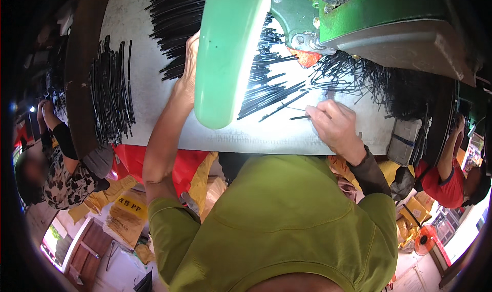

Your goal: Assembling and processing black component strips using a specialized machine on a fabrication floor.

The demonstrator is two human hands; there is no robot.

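Note:
My right hand point(335, 123) is closed in a pinch near the front edge of the table, its fingertips on a thin black rod point(300, 118) that sticks out to the left. A few more loose black rods point(282, 106) lie just beyond those fingertips. My left hand point(191, 54) reaches up beside a large pile of long black rods point(174, 28). A pale green lamp-like cover point(220, 61) hides its fingers, so what it holds does not show. Right of this cover, a bunch of black rods point(271, 89) fans out on the brightly lit metal tabletop point(246, 141).
A green machine point(384, 15) overhangs the table at the back right, above a tangled heap of black strands point(405, 87). Another rod bundle point(111, 89) lies at the left. A grey box point(404, 141) sits at the right edge. People work on both sides.

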